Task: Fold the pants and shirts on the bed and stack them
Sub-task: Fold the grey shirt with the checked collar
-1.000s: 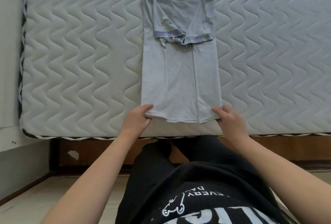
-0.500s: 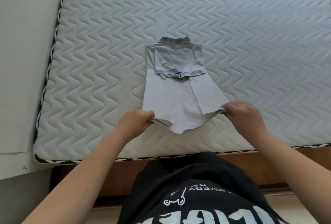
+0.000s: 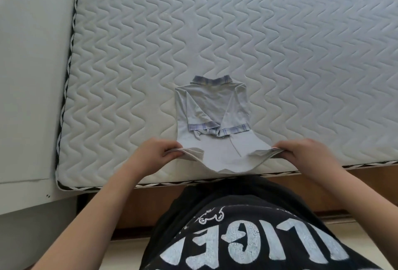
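Note:
A light blue polo shirt (image 3: 212,105) lies face down on the quilted mattress (image 3: 280,43), collar away from me, both sleeves folded in across its back. My left hand (image 3: 156,153) pinches the shirt's bottom left corner. My right hand (image 3: 305,153) pinches the bottom right corner. Both corners are raised off the mattress, and the hem sags in a curve between my hands near the front edge of the bed. No pants or other shirts are in view.
The mattress's front edge (image 3: 193,181) with black and white piping runs just below my hands. A grey panel (image 3: 32,75) flanks the bed's left side. The wooden bed frame (image 3: 366,174) shows under the mattress. My black printed shirt (image 3: 247,237) fills the lower frame.
Both hands have lifted the shirt's bottom corners off the mattress and carried the hem up and away from me. The flat hem now sags between them. The view has tilted further over the bed.

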The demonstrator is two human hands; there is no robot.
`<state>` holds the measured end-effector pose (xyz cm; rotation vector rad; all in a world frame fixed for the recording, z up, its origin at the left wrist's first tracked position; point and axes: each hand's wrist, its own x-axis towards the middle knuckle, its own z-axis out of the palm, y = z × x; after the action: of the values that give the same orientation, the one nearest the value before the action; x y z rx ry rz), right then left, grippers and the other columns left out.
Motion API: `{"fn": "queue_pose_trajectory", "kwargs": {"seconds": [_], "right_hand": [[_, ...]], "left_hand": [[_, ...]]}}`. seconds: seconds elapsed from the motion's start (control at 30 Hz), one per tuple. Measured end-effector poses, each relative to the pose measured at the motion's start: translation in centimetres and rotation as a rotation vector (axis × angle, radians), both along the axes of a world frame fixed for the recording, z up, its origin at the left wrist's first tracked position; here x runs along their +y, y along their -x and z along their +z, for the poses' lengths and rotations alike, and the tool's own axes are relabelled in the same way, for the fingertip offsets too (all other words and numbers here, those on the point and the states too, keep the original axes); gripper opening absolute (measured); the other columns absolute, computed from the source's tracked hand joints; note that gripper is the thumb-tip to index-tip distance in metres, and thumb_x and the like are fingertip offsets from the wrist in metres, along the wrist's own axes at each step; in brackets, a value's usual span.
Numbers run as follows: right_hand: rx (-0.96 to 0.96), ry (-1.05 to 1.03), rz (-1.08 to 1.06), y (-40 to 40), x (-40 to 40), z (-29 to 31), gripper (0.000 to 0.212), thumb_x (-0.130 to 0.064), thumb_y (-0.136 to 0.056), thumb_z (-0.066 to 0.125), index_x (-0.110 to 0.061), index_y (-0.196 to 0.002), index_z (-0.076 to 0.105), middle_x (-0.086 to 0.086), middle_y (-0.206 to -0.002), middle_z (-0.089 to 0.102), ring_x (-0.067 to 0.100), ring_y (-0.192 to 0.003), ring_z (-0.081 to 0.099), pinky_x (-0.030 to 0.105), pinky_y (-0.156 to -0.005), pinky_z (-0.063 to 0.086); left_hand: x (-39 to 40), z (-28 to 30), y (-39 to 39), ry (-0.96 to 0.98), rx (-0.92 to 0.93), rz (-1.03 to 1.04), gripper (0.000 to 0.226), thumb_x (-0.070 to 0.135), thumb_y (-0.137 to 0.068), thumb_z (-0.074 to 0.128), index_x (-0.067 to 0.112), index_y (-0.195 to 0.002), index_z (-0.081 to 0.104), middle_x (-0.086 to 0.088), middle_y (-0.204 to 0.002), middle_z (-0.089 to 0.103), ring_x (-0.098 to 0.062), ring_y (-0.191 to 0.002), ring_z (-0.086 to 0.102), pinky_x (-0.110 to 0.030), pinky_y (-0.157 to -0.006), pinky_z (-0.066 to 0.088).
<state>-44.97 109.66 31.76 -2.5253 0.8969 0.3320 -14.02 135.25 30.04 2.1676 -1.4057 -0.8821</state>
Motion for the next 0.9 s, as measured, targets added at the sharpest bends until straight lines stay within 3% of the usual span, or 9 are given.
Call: {"fn": "queue_pose_trajectory", "kwargs": {"seconds": [0.13, 0.33, 0.43, 0.53, 0.73, 0.9], "right_hand": [[-0.034, -0.06, 0.004, -0.9, -2.7, -1.2, 0.013, -0.035, -0.089, 0.068, -0.027, -0.095, 0.076, -0.002, -0.088, 0.071, 0.027, -0.086, 0.063, 0.035, -0.069, 0.044], [0.029, -0.196, 0.045, -3.8, -6.4, -3.1, 0.026, -0.029, -0.098, 0.055, -0.044, -0.115, 0.069, -0.005, -0.1, 0.073, 0.018, -0.089, 0.062, 0.031, -0.07, 0.043], [0.036, -0.24, 0.108, -5.9, -7.8, -3.8, 0.032, -0.022, -0.099, 0.055, -0.042, -0.119, 0.068, -0.009, -0.118, 0.07, 0.018, -0.106, 0.063, 0.025, -0.079, 0.042], [0.018, -0.243, 0.135, -8.4, -9.3, -4.5, 0.031, -0.015, -0.096, 0.058, -0.038, -0.113, 0.072, -0.01, -0.114, 0.072, 0.018, -0.105, 0.064, 0.028, -0.082, 0.046], [0.145, -0.147, 0.196, -14.3, -12.0, -7.2, 0.028, -0.021, -0.098, 0.051, -0.034, -0.113, 0.071, -0.005, -0.114, 0.071, 0.022, -0.107, 0.062, 0.031, -0.089, 0.042], [0.218, -0.106, 0.19, -18.4, -13.6, -11.0, 0.039, -0.013, -0.098, 0.042, -0.034, -0.124, 0.063, -0.001, -0.123, 0.067, 0.024, -0.113, 0.059, 0.031, -0.091, 0.033]], "left_hand": [[-1.6, 0.0, -1.3, -0.12, -0.054, -0.01, 0.014, 0.028, -0.096, 0.064, 0.02, -0.101, 0.073, 0.004, -0.091, 0.073, -0.017, -0.086, 0.064, -0.035, -0.075, 0.048], [-4.7, -0.8, -3.2, -0.28, -0.067, -0.009, 0.024, 0.02, -0.099, 0.056, 0.028, -0.118, 0.07, 0.002, -0.106, 0.073, -0.019, -0.099, 0.064, -0.029, -0.081, 0.047], [-6.3, -1.3, -4.5, -0.355, -0.078, -0.076, 0.037, 0.01, -0.097, 0.052, 0.032, -0.121, 0.068, 0.004, -0.113, 0.072, -0.019, -0.105, 0.064, -0.028, -0.085, 0.047], [-8.2, -2.4, -6.0, -0.385, -0.084, -0.086, 0.035, 0.011, -0.097, 0.051, 0.032, -0.121, 0.067, 0.002, -0.117, 0.069, -0.021, -0.108, 0.061, -0.033, -0.09, 0.047], [-12.2, -6.2, -10.0, -0.428, -0.099, -0.115, 0.034, 0.01, -0.09, 0.052, 0.026, -0.116, 0.067, -0.003, -0.115, 0.069, -0.027, -0.106, 0.06, -0.035, -0.086, 0.048], [-16.6, -10.2, -13.7, -0.45, -0.081, -0.096, 0.041, 0.009, -0.088, 0.052, 0.028, -0.122, 0.065, -0.003, -0.12, 0.067, -0.026, -0.109, 0.058, -0.032, -0.082, 0.044]]}}
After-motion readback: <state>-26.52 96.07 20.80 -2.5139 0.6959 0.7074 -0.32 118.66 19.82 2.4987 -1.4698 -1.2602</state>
